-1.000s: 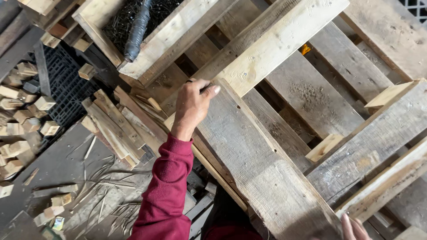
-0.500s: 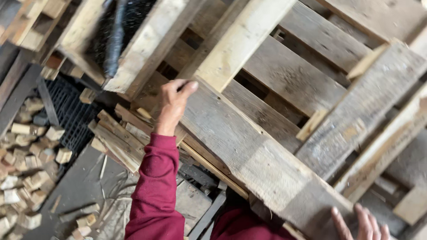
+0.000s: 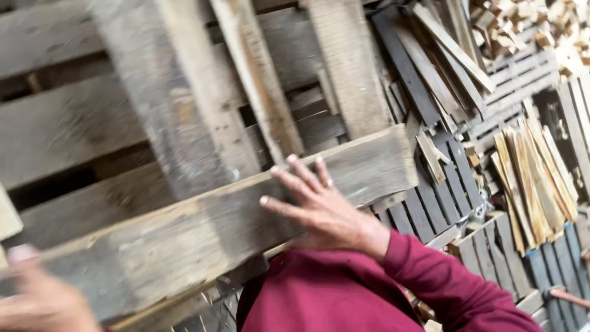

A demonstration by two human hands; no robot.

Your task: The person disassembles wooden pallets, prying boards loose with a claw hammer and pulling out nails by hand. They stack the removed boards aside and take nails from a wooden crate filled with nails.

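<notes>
From the head camera, looking down, a weathered wooden pallet (image 3: 184, 123) filled most of the view, tilted and close to the person's chest. Its nearest plank (image 3: 203, 233), a broad grey board with a rough, chipped end, ran across the picture from the lower left up toward the middle right.

The right hand (image 3: 319, 212) lay flat on that plank near its right end, fingers (image 3: 289, 206) spread and pressing against the board's face, palm open rather than curled round the edge. A dark red sleeve (image 3: 442, 283) ran back from the wrist to the lower right, and the same red cloth covered the chest beneath the plank.

The left hand (image 3: 40, 301) showed only at the bottom left corner, heavily blurred, touching or just beside the plank's lower left part; I could not tell whether it was gripping the board or resting open against it.

So the plank sat between the two hands, one at each end, with the rest of the pallet's slats rising behind it.

To the right, below, lay dark slatted pallets (image 3: 455, 184) on the floor, a loose bundle of pale split sticks (image 3: 534, 178) resting across them, and small wood offcuts (image 3: 522, 24) scattered near the top right corner.
</notes>
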